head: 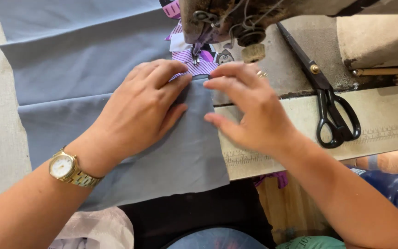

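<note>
My left hand (141,106) lies flat on grey-blue fabric (84,69), its fingertips pressing a purple striped piece (199,64) just in front of the needle of the sewing machine (226,20). A gold wristwatch (67,169) is on that wrist. My right hand (249,108) rests on the fabric's right edge, fingers bent and pinching the cloth near the presser foot, with a ring on one finger. Both hands hold the fabric down on the machine bed; the needle area is partly hidden by the machine head.
Black scissors (330,108) lie on the machine table to the right of my right hand. A wooden table edge with a printed ruler (300,152) runs below. A blue object (397,189) sits at lower right, and pale cloth (97,230) lies at the bottom left.
</note>
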